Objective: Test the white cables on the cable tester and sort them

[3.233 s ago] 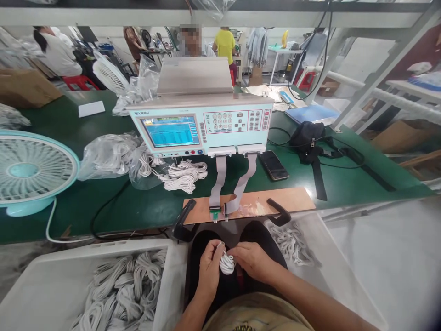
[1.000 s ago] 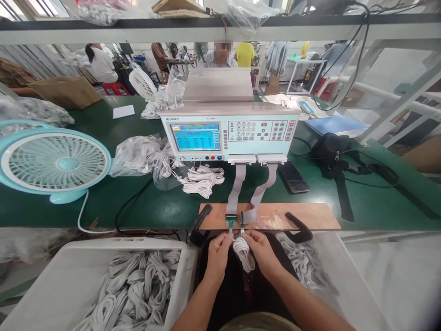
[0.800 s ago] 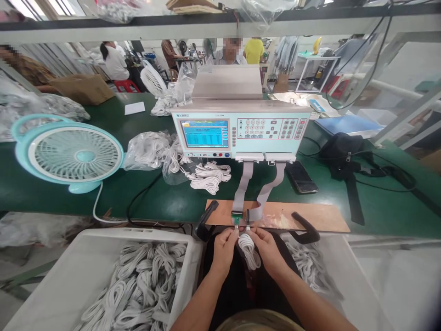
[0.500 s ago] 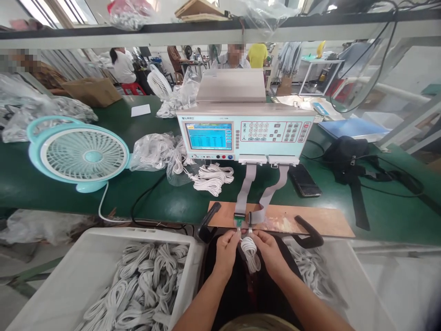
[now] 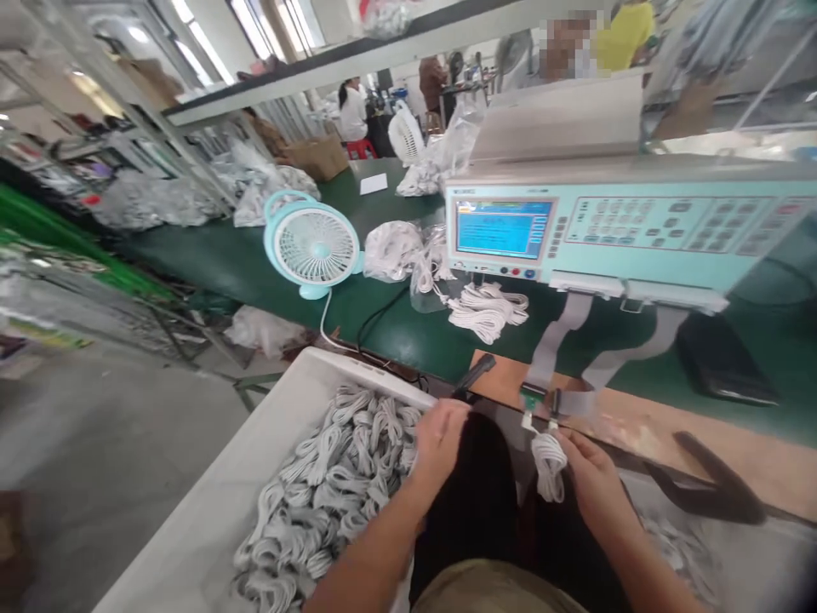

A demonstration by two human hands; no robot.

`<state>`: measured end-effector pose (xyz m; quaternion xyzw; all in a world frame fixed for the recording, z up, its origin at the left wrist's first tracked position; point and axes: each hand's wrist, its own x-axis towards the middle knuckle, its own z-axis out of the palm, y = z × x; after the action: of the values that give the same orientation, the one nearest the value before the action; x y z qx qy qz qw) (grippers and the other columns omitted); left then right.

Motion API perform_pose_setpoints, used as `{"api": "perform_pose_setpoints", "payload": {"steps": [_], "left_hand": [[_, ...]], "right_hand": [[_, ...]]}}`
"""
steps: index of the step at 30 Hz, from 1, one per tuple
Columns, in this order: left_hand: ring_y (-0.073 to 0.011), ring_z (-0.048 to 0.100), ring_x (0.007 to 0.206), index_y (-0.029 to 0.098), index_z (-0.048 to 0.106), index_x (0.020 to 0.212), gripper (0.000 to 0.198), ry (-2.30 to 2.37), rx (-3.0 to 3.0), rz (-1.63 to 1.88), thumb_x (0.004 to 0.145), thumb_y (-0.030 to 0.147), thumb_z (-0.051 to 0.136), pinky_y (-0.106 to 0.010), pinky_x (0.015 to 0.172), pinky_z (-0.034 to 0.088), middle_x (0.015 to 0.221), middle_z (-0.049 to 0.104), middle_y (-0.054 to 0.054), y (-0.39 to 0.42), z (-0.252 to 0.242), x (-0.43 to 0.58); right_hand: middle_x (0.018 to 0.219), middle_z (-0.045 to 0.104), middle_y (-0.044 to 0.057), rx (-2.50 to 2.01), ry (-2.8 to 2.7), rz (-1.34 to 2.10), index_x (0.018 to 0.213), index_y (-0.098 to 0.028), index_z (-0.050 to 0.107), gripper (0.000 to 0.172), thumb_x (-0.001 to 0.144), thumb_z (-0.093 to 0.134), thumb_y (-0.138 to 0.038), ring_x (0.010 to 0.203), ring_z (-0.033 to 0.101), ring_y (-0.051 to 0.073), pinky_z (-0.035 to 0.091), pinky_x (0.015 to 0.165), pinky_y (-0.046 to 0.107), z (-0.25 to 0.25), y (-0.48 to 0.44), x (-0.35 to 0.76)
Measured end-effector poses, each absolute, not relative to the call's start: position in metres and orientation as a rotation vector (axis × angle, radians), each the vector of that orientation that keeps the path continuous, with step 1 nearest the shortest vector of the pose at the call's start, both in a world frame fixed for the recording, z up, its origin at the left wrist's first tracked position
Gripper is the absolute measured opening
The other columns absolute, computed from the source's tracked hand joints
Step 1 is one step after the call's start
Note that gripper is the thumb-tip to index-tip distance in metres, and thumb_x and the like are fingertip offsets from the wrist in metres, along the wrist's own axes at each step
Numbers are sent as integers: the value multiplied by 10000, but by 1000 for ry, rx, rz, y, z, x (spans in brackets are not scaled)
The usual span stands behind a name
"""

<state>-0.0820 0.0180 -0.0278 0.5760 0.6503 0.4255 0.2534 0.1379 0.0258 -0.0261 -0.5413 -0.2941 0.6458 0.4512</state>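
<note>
A coiled white cable (image 5: 550,466) hangs below the table's front edge, its two end plugs fitted at two small connector boards. One of these is a green board (image 5: 530,398) at the end of a grey ribbon cable (image 5: 547,345). My right hand (image 5: 591,464) is closed, thumb and fingers pinching the cable's right-hand plug. My left hand (image 5: 440,434) is away from the cable, by the right rim of a white bin (image 5: 223,477). Its fingers are smeared by motion, and I see nothing in it. Many bundled grey-white cables (image 5: 345,477) lie in that bin.
A test instrument (image 5: 613,221) with a lit screen stands on the green table. Around it are a phone (image 5: 724,358), a loose white cable bundle (image 5: 488,311) and a light-blue fan (image 5: 316,247). Black clamp handles (image 5: 708,485) sit at the wooden board (image 5: 625,417). People work in the background.
My left hand has let go of the left plug and moved left toward the bin. My right hand stays at the right plug. The view has swung left.
</note>
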Motion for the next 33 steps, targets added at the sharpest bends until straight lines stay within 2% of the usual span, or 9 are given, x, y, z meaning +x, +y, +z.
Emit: {"api": "perform_pose_setpoints", "payload": {"steps": [3,6,8,13,18,24,29,31,33], "left_hand": [[-171,487,1021,130,563,1002,328,2269,1563,855,901,313,310,-297,935,346,1045,556,-101,5,-54,-171],[-320,340,1184,106,485,1195,445,2511,1403,540,804,319,495,-462,958,274,1243,406,-194,-15,-97,-249],[-406,340,1152,108,508,1190,512,2589,1267,310,744,350,571,-539,893,281,1242,386,-234,-29,-123,-285],[-303,439,1074,218,563,1112,354,2523,1200,-33,760,243,529,-430,885,326,1106,505,-132,-43,-159,-330],[-361,411,1048,222,562,1052,380,2553,1156,-165,682,145,526,-474,797,356,1060,484,-130,-42,-164,-339],[-340,412,1060,187,487,1177,465,2756,1092,60,715,143,484,-476,835,349,1098,453,-159,-51,-156,-336],[-287,479,1022,117,500,1143,433,2975,679,560,731,249,495,-425,889,370,1031,519,-142,-62,-122,-372],[-279,509,980,75,487,1141,454,2986,458,815,735,279,471,-425,840,415,1005,540,-140,-67,-99,-382],[-222,559,825,83,452,1183,497,2862,355,1073,749,325,442,-371,700,483,931,572,-87,-70,-71,-382]], "right_hand": [[768,594,17,-1373,-699,1593,810,-146,620,331,620,731,-392,709,515,96,420,640,146,-29,26,140],[820,602,38,-1397,-681,1583,847,-143,629,357,613,734,-391,757,531,120,434,669,164,-31,26,141],[839,603,55,-1395,-683,1578,852,-137,631,377,599,739,-394,760,533,136,441,658,182,-32,26,140],[842,611,58,-1435,-685,1563,832,-140,632,403,559,755,-409,759,532,136,441,642,165,-25,27,139],[779,612,40,-1450,-678,1564,800,-148,635,406,534,764,-427,694,512,109,429,611,146,-19,28,138],[785,612,48,-1467,-718,1532,789,-144,640,396,533,756,-422,701,525,132,438,607,182,-18,27,137],[801,607,64,-1425,-727,1547,800,-134,636,384,549,752,-400,627,505,122,432,577,208,-20,27,138],[805,605,63,-1416,-714,1546,808,-135,633,377,556,752,-390,648,508,125,428,587,207,-23,28,138],[799,603,61,-1407,-735,1540,812,-135,626,357,587,738,-388,656,503,126,416,586,206,-26,27,138]]}}
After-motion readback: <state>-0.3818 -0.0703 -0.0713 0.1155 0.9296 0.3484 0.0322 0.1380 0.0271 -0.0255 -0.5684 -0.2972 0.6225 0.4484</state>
